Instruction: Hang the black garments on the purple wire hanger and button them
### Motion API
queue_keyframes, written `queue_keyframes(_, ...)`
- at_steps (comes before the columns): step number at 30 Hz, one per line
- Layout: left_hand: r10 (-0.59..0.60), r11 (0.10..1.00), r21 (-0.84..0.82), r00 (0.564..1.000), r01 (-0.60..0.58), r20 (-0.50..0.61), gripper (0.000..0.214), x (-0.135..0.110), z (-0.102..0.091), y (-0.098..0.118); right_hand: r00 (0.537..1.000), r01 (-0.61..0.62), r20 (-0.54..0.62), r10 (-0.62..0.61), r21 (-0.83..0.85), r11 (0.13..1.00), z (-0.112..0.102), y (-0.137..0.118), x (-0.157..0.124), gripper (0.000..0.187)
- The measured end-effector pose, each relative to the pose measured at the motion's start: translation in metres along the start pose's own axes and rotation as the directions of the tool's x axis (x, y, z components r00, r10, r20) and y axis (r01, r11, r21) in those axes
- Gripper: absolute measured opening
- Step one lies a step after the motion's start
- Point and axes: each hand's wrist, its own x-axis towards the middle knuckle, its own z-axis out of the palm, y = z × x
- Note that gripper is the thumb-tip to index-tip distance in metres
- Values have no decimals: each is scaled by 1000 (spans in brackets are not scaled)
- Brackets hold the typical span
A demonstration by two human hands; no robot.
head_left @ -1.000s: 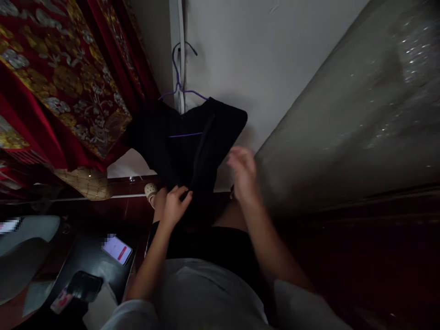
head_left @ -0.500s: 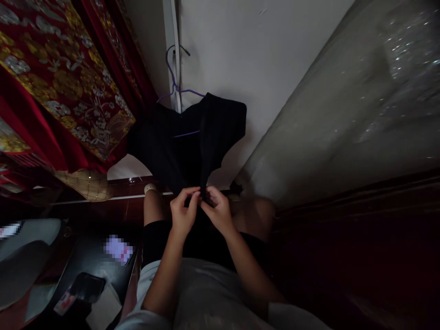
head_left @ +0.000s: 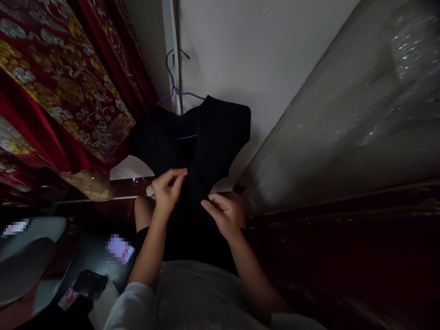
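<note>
A black short-sleeved garment [head_left: 220, 137] hangs, its front parted at the neck, on a purple wire hanger [head_left: 192, 95] in front of me. My left hand [head_left: 168, 190] is in front of the garment's left side, thumb and forefinger pinched together; whatever is between the tips is too small or dark to make out. Lower and to the right, my right hand [head_left: 223, 213] has its thumb and fingers closed at the edge of the black cloth. The two hands are apart. Dark cloth against dark shorts hides the garment's lower end.
Red cloth with gold and silver embroidery [head_left: 68, 87] hangs at the left. A plastic-covered grey surface [head_left: 319, 123] slants along the right. At lower left, a phone [head_left: 120, 249] with a lit screen and a black case-like object [head_left: 90, 284] lie on a dark tabletop [head_left: 91, 254].
My hands were together at the garment's front edge and have come apart. The left moved up and left, the right slightly down and right. The garment's right side now spreads wider.
</note>
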Motion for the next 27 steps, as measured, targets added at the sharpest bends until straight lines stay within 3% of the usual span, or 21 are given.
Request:
queue_keyframes(2,80,996,49,996,-78,-42,15,49,-6,-6,1000,28,7,-28,-6,1000,0,-10,-3,32)
queue_keyframes(6,266,951,161,964,-265,19,30,155,-11,-22,995,99,29,-99,-7,995,-3,-17,-7,42)
queue_keyframes(9,332,913,229,941,-338,65,37,200,-10,-29,994,104,18,-103,-36,994,-10,-12,-10,51)
queue_keyframes(11,366,893,243,926,-379,96,38,203,-10,-24,995,89,59,-85,-64,994,-16,-8,-11,54)
queue_keyframes(14,447,861,219,888,-459,106,33,179,-9,-8,992,77,113,-62,-137,987,-25,-8,-4,43)
queue_keyframes(16,477,849,201,872,-489,110,32,158,-8,3,993,77,99,-60,-182,980,-27,-17,11,28)
queue_keyframes(19,465,847,204,870,-491,163,32,138,-4,8,983,184,62,-176,-191,964,-23,-44,51,31)
queue_keyframes(23,453,843,215,867,-492,208,31,135,1,7,881,461,21,-472,-254,850,-5,-82,123,40)
queue_keyframes(27,403,865,228,890,-446,213,32,133,-2,5,778,617,155,-608,-370,695,7,-90,175,25)
